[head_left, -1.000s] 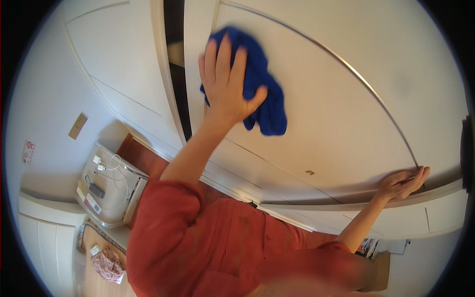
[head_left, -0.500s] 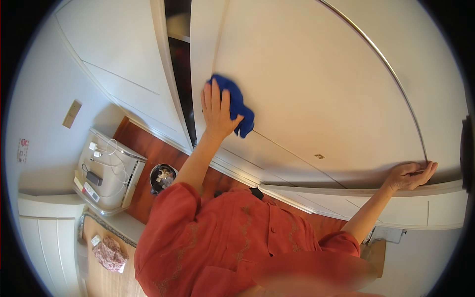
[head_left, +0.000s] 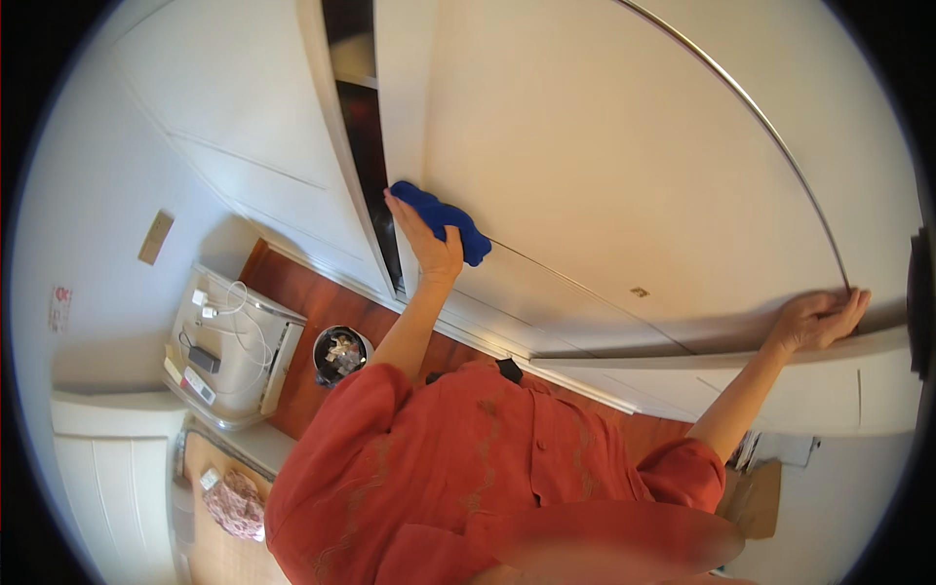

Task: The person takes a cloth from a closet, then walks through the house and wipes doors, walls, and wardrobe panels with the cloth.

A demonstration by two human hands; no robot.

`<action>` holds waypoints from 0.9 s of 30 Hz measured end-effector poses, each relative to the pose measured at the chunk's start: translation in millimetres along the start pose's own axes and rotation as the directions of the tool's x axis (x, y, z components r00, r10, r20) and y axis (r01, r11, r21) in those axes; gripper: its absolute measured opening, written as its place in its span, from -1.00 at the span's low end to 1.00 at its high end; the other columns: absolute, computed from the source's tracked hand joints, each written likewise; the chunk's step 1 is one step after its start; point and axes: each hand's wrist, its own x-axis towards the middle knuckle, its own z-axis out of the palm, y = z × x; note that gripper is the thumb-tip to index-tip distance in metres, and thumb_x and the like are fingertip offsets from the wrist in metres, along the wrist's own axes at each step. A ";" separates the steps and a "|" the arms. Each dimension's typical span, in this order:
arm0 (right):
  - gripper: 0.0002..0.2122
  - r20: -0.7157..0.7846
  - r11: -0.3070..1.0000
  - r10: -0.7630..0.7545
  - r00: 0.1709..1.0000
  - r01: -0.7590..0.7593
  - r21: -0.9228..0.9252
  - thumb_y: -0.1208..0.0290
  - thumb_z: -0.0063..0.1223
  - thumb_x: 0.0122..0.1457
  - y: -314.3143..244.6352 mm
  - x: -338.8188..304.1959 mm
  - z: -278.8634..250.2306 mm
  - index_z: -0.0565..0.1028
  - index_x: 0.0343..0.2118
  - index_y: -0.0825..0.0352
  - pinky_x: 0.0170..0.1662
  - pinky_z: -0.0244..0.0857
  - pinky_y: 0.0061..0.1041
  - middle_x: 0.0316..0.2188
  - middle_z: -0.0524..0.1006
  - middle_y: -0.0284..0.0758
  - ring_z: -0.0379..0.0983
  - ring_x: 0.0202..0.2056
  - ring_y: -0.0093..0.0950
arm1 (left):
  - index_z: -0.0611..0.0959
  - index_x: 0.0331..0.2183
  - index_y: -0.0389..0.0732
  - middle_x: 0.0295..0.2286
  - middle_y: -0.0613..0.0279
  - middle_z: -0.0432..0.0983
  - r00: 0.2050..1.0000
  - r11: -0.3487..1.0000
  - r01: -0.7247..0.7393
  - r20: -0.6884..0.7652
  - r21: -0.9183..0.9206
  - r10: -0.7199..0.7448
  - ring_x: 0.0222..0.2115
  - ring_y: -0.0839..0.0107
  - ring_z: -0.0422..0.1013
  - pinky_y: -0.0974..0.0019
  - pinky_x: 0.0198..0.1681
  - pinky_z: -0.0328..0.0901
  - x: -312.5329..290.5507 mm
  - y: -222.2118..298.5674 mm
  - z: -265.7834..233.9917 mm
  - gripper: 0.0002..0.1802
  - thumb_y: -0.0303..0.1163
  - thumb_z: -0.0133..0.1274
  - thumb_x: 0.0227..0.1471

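Observation:
A crumpled blue cloth (head_left: 447,220) is pressed against a large white wardrobe door (head_left: 604,166), close to the door's left edge. My left hand (head_left: 429,250) holds it there, with the fingers extended along the cloth and the thumb over its lower part. Far to the right, my right hand (head_left: 821,320) grips the door's lower right edge, where a shiny metal strip (head_left: 780,132) comes down; some of its fingertips are hidden behind that edge. A small brass-coloured fitting (head_left: 639,292) sits low on the door.
A dark gap (head_left: 357,132) separates this door from another white door (head_left: 244,117) on the left. On the reddish wooden floor (head_left: 297,292) stand a bin (head_left: 341,355) with rubbish and a pale cabinet (head_left: 239,336) topped with chargers and cables. At lower left, a patterned cloth bundle (head_left: 234,504) lies on a mat.
My left hand has slid the blue cloth down along the door's left edge, and the hand has turned more edge-on. My right hand keeps its grip. The whole view has shifted slightly.

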 end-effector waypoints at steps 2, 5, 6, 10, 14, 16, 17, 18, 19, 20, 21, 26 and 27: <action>-0.70 0.004 0.999 0.048 0.999 -0.048 0.026 0.62 -0.16 0.09 1.8 -3.6 -0.2 0.43 -0.10 0.52 0.07 0.27 -0.24 -0.05 0.44 0.01 0.38 0.00 -0.10 | -0.17 0.25 -0.37 0.24 -0.28 -0.26 0.998 0.998 0.059 0.033 0.032 -0.060 0.25 -0.13 -0.17 0.07 0.29 -0.24 -2.5 13.5 2.6 -0.09 -0.41 -0.08 -0.02; -0.69 -0.005 1.000 0.025 1.000 -0.025 -0.010 0.67 -0.14 0.05 7.2 -3.6 -1.4 0.44 -0.11 0.51 0.09 0.24 -0.25 -0.06 0.44 0.00 0.39 -0.01 -0.10 | -0.10 0.27 -0.22 0.22 0.02 -0.01 0.606 0.405 0.739 0.268 -0.539 -0.749 0.20 0.20 0.04 0.23 0.25 -0.07 -1.7 48.9 -3.8 -0.23 -0.28 -0.14 0.16; -0.71 0.011 0.998 0.017 1.000 -0.017 -0.056 0.66 -0.13 0.08 7.4 -3.2 -2.7 0.44 -0.11 0.52 0.09 0.24 -0.25 -0.07 0.45 0.00 0.39 -0.01 -0.11 | -0.03 0.26 -0.14 0.16 0.07 0.12 0.468 0.194 0.818 0.430 -0.542 -0.772 0.14 0.22 0.13 0.24 0.22 0.02 -4.1 53.1 -15.0 -0.27 -0.23 -0.11 0.18; -0.62 0.283 0.922 0.262 0.922 -0.326 0.209 0.50 0.02 0.15 -84.1 -28.0 -47.2 0.36 0.03 0.48 0.13 0.17 -0.25 0.01 0.42 -0.05 0.31 0.08 -0.15 | 0.05 0.24 -0.12 0.11 0.11 0.19 0.703 0.757 0.582 0.652 -0.298 -0.284 0.11 0.28 0.19 0.23 0.15 0.15 -14.6 88.8 -73.4 -0.41 -0.26 -0.21 0.25; -0.21 0.789 0.436 -0.107 0.605 -0.684 0.584 0.12 0.37 -0.18 -216.8 -78.1 -108.2 0.28 0.17 0.27 0.04 0.28 -0.26 0.13 0.28 -0.02 0.35 0.03 -0.11 | 0.10 0.23 -0.12 0.08 0.12 0.24 0.411 0.310 0.867 0.911 -0.389 -0.007 0.07 0.24 0.24 0.20 0.12 0.20 7.6 145.8 -68.4 -0.45 -0.39 -0.22 0.25; -0.34 0.827 0.435 -0.066 0.558 -0.730 0.527 0.27 0.35 -0.16 -245.4 -78.1 -120.0 0.37 0.08 0.27 -0.03 0.33 -0.27 0.12 0.26 -0.02 0.40 -0.07 -0.09 | 0.13 0.22 -0.16 0.09 0.10 0.23 0.251 0.019 0.968 0.965 -0.250 -0.077 0.06 0.21 0.27 0.19 0.12 0.19 28.6 184.4 -69.7 -0.39 -0.38 -0.09 0.19; -0.34 0.826 0.445 -0.041 0.562 -0.730 0.518 0.27 0.35 -0.16 -245.9 -86.4 -119.7 0.37 0.08 0.27 -0.03 0.33 -0.27 0.12 0.26 -0.02 0.40 -0.07 -0.09 | 0.13 0.22 -0.18 0.11 0.07 0.21 0.280 0.461 0.841 0.957 -0.282 0.076 0.07 0.20 0.25 0.16 0.12 0.19 35.1 196.8 -75.7 -0.33 -0.33 -0.02 0.14; -0.44 0.856 0.353 0.035 0.516 -0.807 0.472 0.37 0.32 -0.15 -246.2 -96.9 -118.7 0.42 0.01 0.28 -0.07 0.35 -0.29 0.04 0.33 -0.06 0.43 -0.12 -0.10 | 0.13 0.22 -0.20 0.12 0.03 0.19 0.239 0.789 0.521 0.943 -0.325 0.231 0.09 0.18 0.24 0.14 0.12 0.18 39.4 203.7 -76.7 -0.26 -0.27 0.06 0.10; -0.52 0.882 0.248 0.096 0.462 -0.869 0.429 0.47 0.28 -0.15 -246.5 -100.7 -120.5 0.46 -0.07 0.30 -0.11 0.37 -0.32 -0.05 0.41 -0.09 0.45 -0.18 -0.11 | 0.21 0.19 -0.23 0.09 -0.01 0.26 0.221 0.842 0.285 0.886 -0.458 0.407 0.07 0.14 0.28 0.11 0.08 0.21 39.4 198.5 -72.8 -0.18 -0.19 0.18 -0.03; -0.52 0.880 0.254 0.117 0.461 -0.870 0.422 0.47 0.28 -0.15 -236.9 -96.1 -119.5 0.46 -0.07 0.30 -0.11 0.37 -0.32 -0.05 0.41 -0.09 0.45 -0.18 -0.11 | 0.21 0.19 -0.23 0.09 -0.01 0.26 0.205 0.839 0.281 0.884 -0.465 0.421 0.07 0.14 0.28 0.11 0.08 0.21 50.5 206.9 -69.9 -0.18 -0.19 0.18 -0.03; -0.59 0.846 0.293 0.183 0.501 -0.849 0.439 0.54 0.22 -0.15 -218.9 -89.0 -117.4 0.47 -0.14 0.31 -0.15 0.37 -0.35 -0.15 0.46 -0.13 0.47 -0.22 -0.15 | 0.26 0.16 -0.24 0.07 -0.02 0.31 0.155 0.915 0.012 0.905 -0.404 0.397 0.05 0.09 0.30 0.13 0.06 0.24 66.4 219.3 -67.7 -0.19 -0.20 0.22 -0.06; -0.73 0.506 0.463 0.650 0.567 -0.823 0.328 0.65 0.07 -0.11 -125.0 -21.6 -110.4 0.51 -0.26 0.33 -0.19 0.36 -0.48 -0.36 0.53 -0.24 0.51 -0.29 -0.35 | 0.45 0.08 -0.13 0.09 -0.03 0.29 0.473 0.599 -0.748 0.402 -0.286 0.784 0.11 0.01 0.22 0.01 0.09 0.15 116.5 225.5 -27.0 -0.29 -0.07 0.22 -0.10; -0.69 0.373 0.494 0.690 0.620 -0.781 0.383 0.65 0.06 -0.13 -105.2 -12.8 -107.4 0.50 -0.23 0.33 -0.15 0.35 -0.48 -0.31 0.52 -0.22 0.49 -0.25 -0.32 | 0.47 0.07 -0.09 0.13 -0.05 0.23 0.419 0.479 -0.856 0.282 -0.194 0.863 0.16 -0.01 0.14 -0.07 0.17 0.04 127.2 238.8 -17.4 -0.31 -0.05 0.21 -0.09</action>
